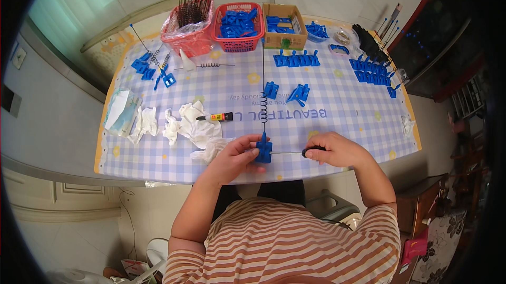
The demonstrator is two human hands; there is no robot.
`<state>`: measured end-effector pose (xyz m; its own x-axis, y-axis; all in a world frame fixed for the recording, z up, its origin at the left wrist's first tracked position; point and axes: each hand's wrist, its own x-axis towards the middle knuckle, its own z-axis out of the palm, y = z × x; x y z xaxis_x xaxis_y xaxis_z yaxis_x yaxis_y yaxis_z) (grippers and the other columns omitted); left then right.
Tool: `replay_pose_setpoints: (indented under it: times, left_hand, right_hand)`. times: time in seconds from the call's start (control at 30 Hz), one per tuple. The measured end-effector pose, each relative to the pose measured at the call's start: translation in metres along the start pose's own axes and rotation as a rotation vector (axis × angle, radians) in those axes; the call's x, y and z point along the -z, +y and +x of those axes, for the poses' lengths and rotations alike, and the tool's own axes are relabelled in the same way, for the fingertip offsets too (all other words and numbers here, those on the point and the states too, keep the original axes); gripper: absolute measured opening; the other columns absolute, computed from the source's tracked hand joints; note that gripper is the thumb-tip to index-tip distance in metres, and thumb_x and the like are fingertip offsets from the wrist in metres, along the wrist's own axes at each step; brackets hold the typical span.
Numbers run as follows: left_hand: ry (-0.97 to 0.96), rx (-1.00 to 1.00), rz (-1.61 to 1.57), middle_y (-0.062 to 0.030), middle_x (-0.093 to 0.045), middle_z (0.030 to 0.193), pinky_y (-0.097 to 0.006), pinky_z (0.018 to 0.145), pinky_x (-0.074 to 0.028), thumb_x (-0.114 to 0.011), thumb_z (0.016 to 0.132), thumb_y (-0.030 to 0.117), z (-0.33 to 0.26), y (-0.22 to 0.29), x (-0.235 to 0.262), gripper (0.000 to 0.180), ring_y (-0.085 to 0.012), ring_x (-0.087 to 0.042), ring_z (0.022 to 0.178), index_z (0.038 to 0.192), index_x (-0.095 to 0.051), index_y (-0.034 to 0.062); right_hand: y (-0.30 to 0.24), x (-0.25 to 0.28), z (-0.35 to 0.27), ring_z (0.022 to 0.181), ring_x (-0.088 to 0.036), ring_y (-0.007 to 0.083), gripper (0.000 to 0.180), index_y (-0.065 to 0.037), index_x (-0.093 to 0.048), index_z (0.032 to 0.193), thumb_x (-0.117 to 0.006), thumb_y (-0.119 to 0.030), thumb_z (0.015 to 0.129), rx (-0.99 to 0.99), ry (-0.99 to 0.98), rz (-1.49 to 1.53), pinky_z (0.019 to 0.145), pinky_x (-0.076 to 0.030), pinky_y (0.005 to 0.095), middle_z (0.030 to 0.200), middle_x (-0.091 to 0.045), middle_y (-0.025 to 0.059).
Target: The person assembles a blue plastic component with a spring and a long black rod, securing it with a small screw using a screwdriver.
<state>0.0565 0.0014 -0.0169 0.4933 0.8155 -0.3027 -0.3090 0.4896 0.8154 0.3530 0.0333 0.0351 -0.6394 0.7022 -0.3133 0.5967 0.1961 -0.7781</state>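
Near the front edge of the table, my left hand (238, 153) is closed around a blue plastic clip (264, 153). A black coiled spring (264, 109) and a long thin rod rise from the clip toward the back. My right hand (338, 150) grips the black handle of a screwdriver (287, 153). Its metal shaft lies level, with the tip against the clip's right side. Beyond my hands are two more blue clip pieces, a small one (271, 90) beside the spring and a larger one (299, 94) to its right.
Crumpled tissues (195, 126) and a glue tube (217, 117) lie left of my hands. Along the back stand a red basket of blue parts (239, 46), a bin of black rods (188, 47) and a cardboard box (285, 41). Assembled blue clips (371, 76) sit at far right.
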Motion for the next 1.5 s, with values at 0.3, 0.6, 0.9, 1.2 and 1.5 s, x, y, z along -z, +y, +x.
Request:
replay_pose_setpoints:
  times: [0.3,0.6,0.9,1.2,1.5]
  left_hand:
    - [-0.01,-0.038,-0.02,-0.0056,-0.064,0.115,-0.032,0.085,-0.058,-0.053,0.098,0.006,0.007,-0.007,0.008,0.027,-0.0138,-0.063,0.098,0.122,-0.061,-0.0015]
    - [0.068,-0.031,-0.059,-0.0082,-0.063,0.116,-0.034,0.087,-0.058,-0.052,0.098,0.005,0.009,-0.002,0.008,0.028,-0.0154,-0.063,0.098,0.123,-0.06,-0.0022]
    - [0.044,-0.044,-0.094,-0.0084,-0.063,0.117,-0.035,0.087,-0.057,-0.052,0.098,0.005,0.009,-0.004,0.01,0.029,-0.0162,-0.063,0.1,0.124,-0.059,-0.0029]
    - [0.014,-0.054,-0.099,-0.0077,-0.064,0.119,-0.036,0.087,-0.057,-0.054,0.097,0.006,0.01,-0.005,0.013,0.028,-0.016,-0.064,0.1,0.123,-0.06,-0.0017]
    - [0.029,-0.065,-0.128,-0.0076,-0.064,0.118,-0.036,0.086,-0.057,-0.055,0.096,0.005,0.01,-0.006,0.013,0.025,-0.0166,-0.064,0.099,0.12,-0.062,-0.0007]
  right_hand:
    - [0.006,0.005,0.005,0.062,-0.058,0.0107,0.023,0.0,-0.065,0.096,-0.065,-0.023,0.093,-0.135,-0.06,0.25,0.058,-0.049,0.0264,0.074,-0.062,0.0026]
    - [0.02,0.004,0.01,0.077,-0.056,0.0116,0.024,-0.002,-0.069,0.104,-0.065,-0.022,0.092,-0.086,0.012,0.295,0.071,-0.046,0.0267,0.083,-0.064,0.0017]
    - [0.018,0.003,0.009,0.081,-0.056,0.0141,0.025,-0.005,-0.066,0.108,-0.07,-0.017,0.086,0.019,0.053,0.155,0.072,-0.046,0.029,0.09,-0.062,0.0037]
    - [-0.003,0.005,0.003,0.08,-0.06,0.0221,0.029,-0.005,-0.063,0.109,-0.071,-0.015,0.083,0.014,0.085,-0.003,0.07,-0.049,0.034,0.087,-0.064,0.011]
    - [0.008,0.003,0.008,0.079,-0.06,0.028,0.025,-0.001,-0.067,0.101,-0.063,-0.022,0.09,0.103,0.095,-0.083,0.073,-0.048,0.0364,0.087,-0.064,0.0136]
